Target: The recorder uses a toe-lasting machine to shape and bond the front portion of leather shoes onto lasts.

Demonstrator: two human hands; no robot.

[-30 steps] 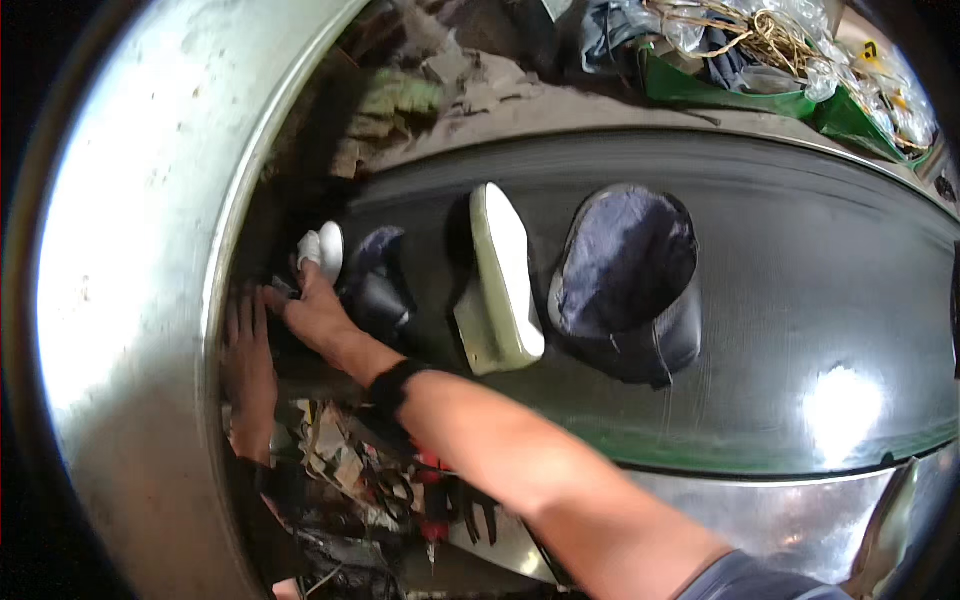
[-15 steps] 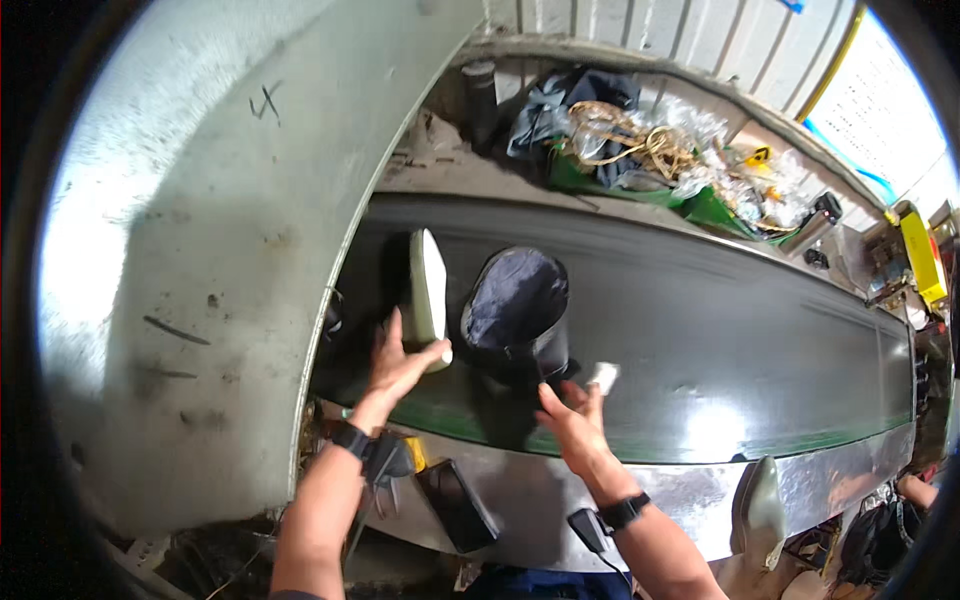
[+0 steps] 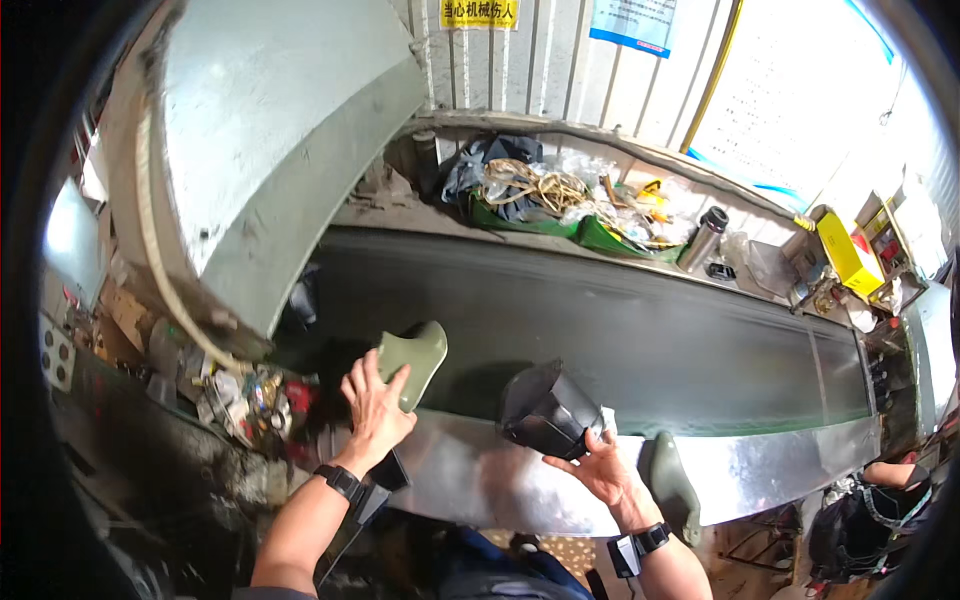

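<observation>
surface: dark conveyor belt (image 3: 640,330) | on it, near edge: pale green shoe sole (image 3: 415,358); black shoe upper (image 3: 548,408)

The left hand (image 3: 375,405) grips a pale sage-green moulded shoe sole (image 3: 413,358), plain and unpatterned, while the right hand (image 3: 600,468) holds a glossy black folded shoe upper (image 3: 545,410) with a small white tab at its edge. Both wrists carry black bands, and beneath them runs a dark grey-green conveyor belt (image 3: 660,330) edged by a shiny silver metal rim (image 3: 480,480). Beyond lie bright green trays (image 3: 600,238), tan cord, a yellow box (image 3: 845,250) and a grey curved metal hood (image 3: 270,160).
</observation>
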